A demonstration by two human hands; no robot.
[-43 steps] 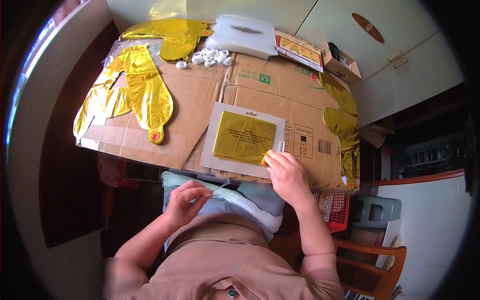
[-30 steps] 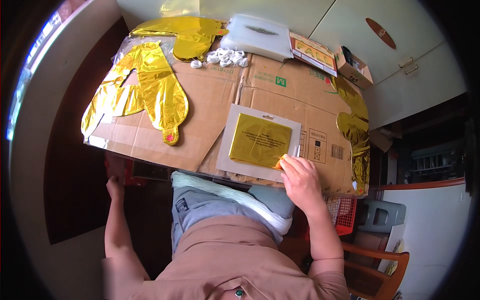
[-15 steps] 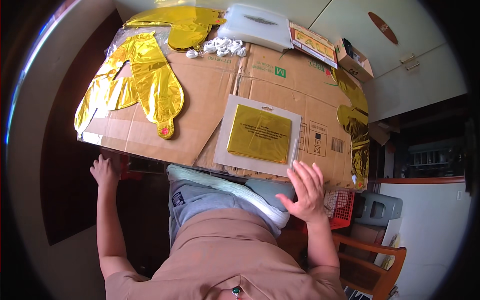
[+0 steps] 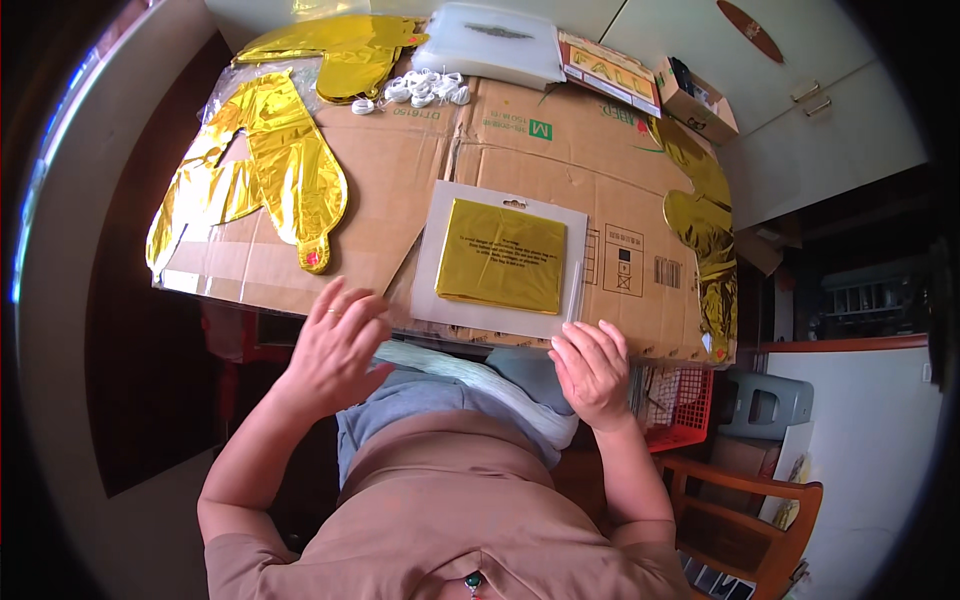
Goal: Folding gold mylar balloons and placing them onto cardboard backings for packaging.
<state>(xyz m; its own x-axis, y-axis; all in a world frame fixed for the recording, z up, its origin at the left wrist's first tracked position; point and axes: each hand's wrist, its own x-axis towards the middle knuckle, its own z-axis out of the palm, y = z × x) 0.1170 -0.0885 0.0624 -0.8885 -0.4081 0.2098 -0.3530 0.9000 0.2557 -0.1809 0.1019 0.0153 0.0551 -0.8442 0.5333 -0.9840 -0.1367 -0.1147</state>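
Note:
A flat package [image 4: 501, 258] with a folded gold foil balloon lies near the front edge of the cardboard-covered table [image 4: 390, 170]. Its backing is pale, with a hang hole at the top and a thin white straw [image 4: 576, 291] along the right side. My right hand [image 4: 592, 375] is at the package's lower right corner, fingers loosely bent and slightly apart; its thumb is partly hidden. Over the front edge, left of the package, my left hand [image 4: 338, 350] hovers open and holds nothing. Left of it lies an unfolded gold foil balloon [image 4: 290, 170] with a red-marked tab.
More gold foil balloons lie at the back left [image 4: 355, 65] and along the right edge [image 4: 695, 200]. White ribbon coils [image 4: 425, 88], a translucent plastic case [image 4: 490, 45], a flat printed box [image 4: 610, 75] and an open carton [image 4: 697, 105] line the back. A red basket [image 4: 685, 410] stands below right.
My left hand has swung from the far left toward the package. My right hand's fingers have bent and drawn closer together at the package corner. The view has shifted slightly.

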